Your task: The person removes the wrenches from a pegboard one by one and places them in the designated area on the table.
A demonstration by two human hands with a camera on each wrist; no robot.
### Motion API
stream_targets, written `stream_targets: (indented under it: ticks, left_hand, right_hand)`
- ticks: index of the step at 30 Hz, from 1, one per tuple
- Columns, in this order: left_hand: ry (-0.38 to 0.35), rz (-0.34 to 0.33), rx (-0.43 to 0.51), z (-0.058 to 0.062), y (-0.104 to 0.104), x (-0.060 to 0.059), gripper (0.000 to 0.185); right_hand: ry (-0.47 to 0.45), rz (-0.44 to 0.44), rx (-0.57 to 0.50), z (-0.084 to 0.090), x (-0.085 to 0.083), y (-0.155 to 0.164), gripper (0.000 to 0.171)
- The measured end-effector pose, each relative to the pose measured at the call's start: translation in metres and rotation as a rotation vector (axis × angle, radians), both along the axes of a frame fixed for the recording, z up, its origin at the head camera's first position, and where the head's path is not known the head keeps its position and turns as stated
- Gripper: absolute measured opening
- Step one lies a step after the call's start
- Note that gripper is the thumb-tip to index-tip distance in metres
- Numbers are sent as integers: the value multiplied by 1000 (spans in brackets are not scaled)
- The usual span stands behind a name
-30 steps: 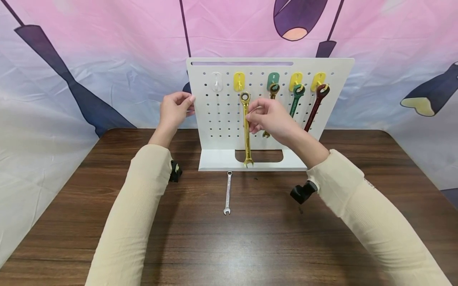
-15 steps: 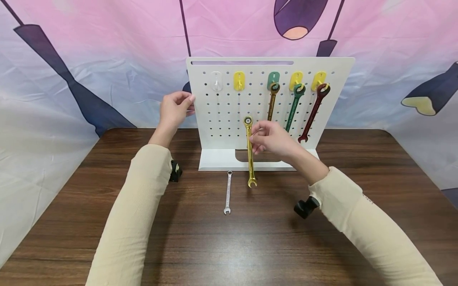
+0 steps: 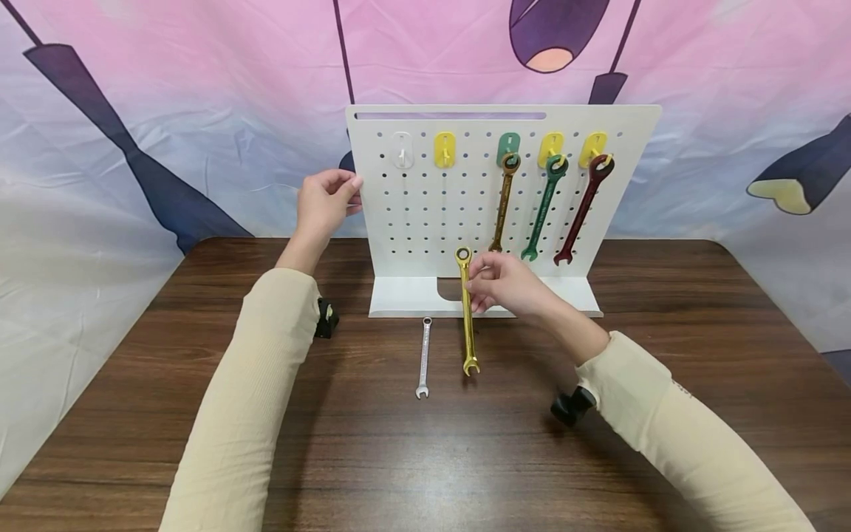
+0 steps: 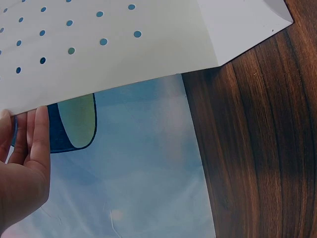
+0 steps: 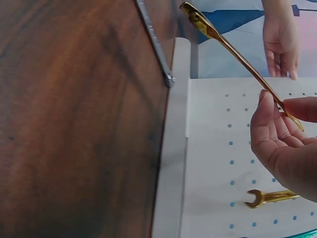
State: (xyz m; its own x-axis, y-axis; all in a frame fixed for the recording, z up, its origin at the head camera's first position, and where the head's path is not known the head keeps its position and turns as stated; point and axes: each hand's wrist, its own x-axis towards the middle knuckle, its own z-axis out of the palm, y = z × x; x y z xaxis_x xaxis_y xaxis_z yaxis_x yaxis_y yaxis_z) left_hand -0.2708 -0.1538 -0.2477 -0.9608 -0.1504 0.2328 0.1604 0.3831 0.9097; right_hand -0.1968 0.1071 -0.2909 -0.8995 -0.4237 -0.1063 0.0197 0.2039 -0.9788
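We list, on the brown wood-grain bench (image 3: 425, 465): white perforated pegboard (image 3: 414, 266), pastel cloth backdrop (image 3: 233, 59) behind it. Hung from it, left to right: bronze metal wrench (image 3: 504, 203), green metal wrench (image 3: 545, 203), dark-red metal wrench (image 3: 583, 210). Before it: silver metal wrench (image 3: 424, 358). Right of that, in the right fingers (image 5: 265, 121): gold metal wrench (image 3: 467, 321). At the board's left edge: left fingers (image 4: 42, 131).

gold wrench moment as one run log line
right hand: pinches gold wrench | left hand: holds pegboard edge | silver wrench: on table | three wrenches: hung on pegboard
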Motion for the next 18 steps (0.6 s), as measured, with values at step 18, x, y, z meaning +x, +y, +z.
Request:
stream_targets:
  ticks: [18]
  left_hand:
    - [-7,-2,7,-1,-1,0,28]
  right_hand:
    - [-124,25,-18,-30,11,-5,6]
